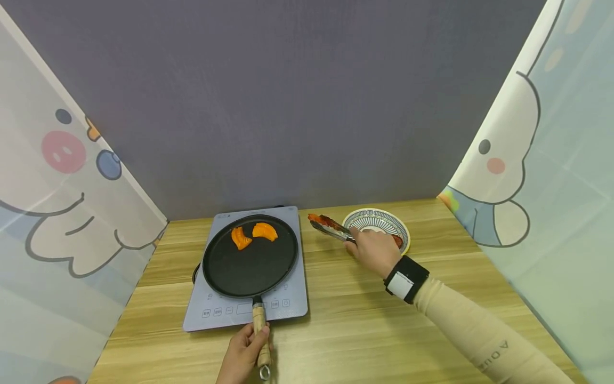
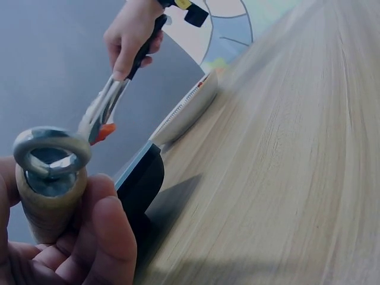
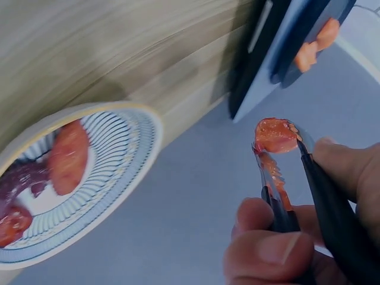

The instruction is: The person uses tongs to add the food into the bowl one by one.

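Observation:
My left hand (image 1: 242, 349) grips the wooden handle (image 1: 259, 320) of a flat black frying pan (image 1: 249, 274). Two orange food pieces (image 1: 265, 231) lie in the pan's far half. Metal tongs with dark handles (image 1: 331, 230) are in my right hand (image 1: 379, 253), raised between the pan and a patterned plate (image 3: 127, 178). Pinched in the tongs' tips is a glossy red-orange food piece (image 3: 276, 135), its exact kind unclear. On the plate, the right wrist view shows a long reddish piece (image 3: 69, 159), a dark purple piece (image 3: 24, 181) and a red piece (image 3: 13, 225).
Under the pan sits a grey induction cooker (image 1: 293, 288) with touch buttons along its front. A wooden table (image 1: 355, 330) bears everything. A grey wall (image 1: 297, 106) stands behind, with cartoon-printed panels (image 1: 503, 160) at both sides.

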A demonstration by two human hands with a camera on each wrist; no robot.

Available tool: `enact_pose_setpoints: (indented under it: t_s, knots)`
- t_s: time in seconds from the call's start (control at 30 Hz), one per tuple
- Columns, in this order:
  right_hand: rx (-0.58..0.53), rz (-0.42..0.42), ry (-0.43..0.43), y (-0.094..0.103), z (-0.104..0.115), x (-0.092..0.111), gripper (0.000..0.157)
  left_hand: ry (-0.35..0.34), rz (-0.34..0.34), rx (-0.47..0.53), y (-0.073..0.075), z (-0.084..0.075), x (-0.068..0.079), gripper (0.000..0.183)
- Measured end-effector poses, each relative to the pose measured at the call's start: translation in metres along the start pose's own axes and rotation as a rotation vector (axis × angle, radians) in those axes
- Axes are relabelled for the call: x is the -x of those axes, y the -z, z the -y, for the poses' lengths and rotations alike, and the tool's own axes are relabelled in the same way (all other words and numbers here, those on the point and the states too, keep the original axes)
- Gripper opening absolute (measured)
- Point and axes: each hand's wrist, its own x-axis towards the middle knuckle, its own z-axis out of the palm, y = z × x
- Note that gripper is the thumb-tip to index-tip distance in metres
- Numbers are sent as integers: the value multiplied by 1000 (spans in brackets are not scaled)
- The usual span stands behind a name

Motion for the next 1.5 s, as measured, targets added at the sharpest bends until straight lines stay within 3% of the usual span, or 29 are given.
enact_pose_setpoints:
  t_s: [0.33,0.77,1.1,1.5]
  knots:
    - [11,41,48,2,27,-2,31,7,-4,-1,0,0,0,41]
    - [22,12,132,-7,53,-3,36,-6,4,20,-1,0,1,40]
    - [-13,15,160,-10,72,-3,38,-15,1,1,0,-1,2,40]
    - [-91,42,186,-24,98,-8,29,-10,10,8,0,-1,1,42]
